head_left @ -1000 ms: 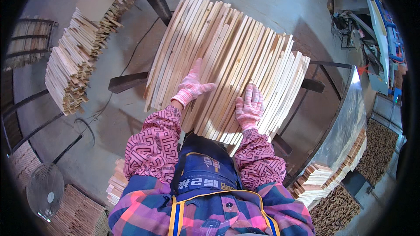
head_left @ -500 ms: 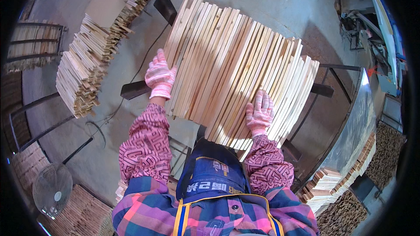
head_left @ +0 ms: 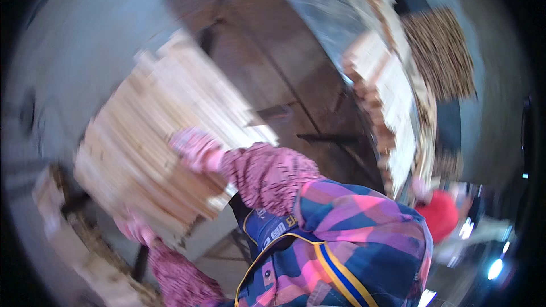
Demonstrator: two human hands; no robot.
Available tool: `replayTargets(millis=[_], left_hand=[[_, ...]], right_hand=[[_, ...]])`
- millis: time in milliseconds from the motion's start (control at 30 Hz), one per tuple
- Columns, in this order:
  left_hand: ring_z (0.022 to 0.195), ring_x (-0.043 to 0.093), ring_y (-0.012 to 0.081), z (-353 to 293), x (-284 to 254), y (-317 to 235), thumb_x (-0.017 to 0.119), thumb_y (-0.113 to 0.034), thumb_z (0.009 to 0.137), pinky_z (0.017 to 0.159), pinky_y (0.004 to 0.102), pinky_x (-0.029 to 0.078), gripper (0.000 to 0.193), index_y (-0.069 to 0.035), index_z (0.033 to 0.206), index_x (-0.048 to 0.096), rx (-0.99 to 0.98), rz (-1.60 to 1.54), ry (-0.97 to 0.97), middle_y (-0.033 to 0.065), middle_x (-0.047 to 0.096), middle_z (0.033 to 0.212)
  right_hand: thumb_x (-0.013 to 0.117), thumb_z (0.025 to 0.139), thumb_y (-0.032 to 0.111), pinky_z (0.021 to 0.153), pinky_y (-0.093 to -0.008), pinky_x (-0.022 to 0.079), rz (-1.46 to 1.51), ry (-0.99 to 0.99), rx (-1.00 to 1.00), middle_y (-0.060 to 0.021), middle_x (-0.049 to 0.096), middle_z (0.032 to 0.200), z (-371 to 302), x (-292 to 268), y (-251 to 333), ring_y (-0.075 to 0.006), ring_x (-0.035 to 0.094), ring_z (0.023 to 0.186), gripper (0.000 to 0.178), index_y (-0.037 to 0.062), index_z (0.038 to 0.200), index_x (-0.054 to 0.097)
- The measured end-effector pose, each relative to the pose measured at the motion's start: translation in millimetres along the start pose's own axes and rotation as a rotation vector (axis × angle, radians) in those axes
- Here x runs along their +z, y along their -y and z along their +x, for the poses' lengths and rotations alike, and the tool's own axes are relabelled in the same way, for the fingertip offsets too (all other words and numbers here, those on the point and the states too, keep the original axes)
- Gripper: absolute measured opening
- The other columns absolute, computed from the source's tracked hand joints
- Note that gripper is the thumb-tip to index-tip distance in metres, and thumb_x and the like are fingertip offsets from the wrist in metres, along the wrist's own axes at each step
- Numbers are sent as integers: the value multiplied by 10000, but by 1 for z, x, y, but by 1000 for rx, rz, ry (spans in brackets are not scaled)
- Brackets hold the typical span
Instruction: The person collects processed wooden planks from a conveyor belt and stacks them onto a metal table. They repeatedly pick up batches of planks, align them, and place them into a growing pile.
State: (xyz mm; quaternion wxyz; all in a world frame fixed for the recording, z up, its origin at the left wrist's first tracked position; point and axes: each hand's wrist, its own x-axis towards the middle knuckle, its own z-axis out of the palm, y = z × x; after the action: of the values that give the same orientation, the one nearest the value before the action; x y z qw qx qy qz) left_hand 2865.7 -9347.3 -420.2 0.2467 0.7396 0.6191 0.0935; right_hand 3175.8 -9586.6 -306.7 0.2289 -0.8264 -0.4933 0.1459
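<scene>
Right hand (head_left: 195,146) over side-by-side wooden slats (head_left: 133,131), front-left of the person; left hand (head_left: 135,228) near their lower-left edge; both blurred, can't tell finger spread; light, even pressure probably best for alignment.

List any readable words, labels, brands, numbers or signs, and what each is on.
Apron: white and yellow characters on blue, smeared by motion; not transcribed.
Pink sleeves: dark marks, too blurred to tell lettering from pattern.
Slats: no lettering visible.
Background: no sign or label I can make out; too blurred.
</scene>
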Motion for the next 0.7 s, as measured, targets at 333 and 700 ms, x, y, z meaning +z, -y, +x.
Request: replayTargets(millis=[333,700], left_hand=[[1285,463,344,-143,-2,-245,575,-482,943,995,457,462,848,-7,1530,190,398,-150,-132,251,354,1471],[1308,487,275,-494,155,-622,636,-94,928,1102,391,377,704,-15,1520,264,1103,-686,887,190,424,1480]], right_hand=[[531,926,333,1021,-447,431,399,-126,305,-142,584,1297,-170,-181,-39,-363,543,1197,523,121,1402,499],[597,942,129,1039,-388,458,35,-1260,969,-170,609,1291,-587,-390,-336,-320,570,1216,395,53,1329,570]])
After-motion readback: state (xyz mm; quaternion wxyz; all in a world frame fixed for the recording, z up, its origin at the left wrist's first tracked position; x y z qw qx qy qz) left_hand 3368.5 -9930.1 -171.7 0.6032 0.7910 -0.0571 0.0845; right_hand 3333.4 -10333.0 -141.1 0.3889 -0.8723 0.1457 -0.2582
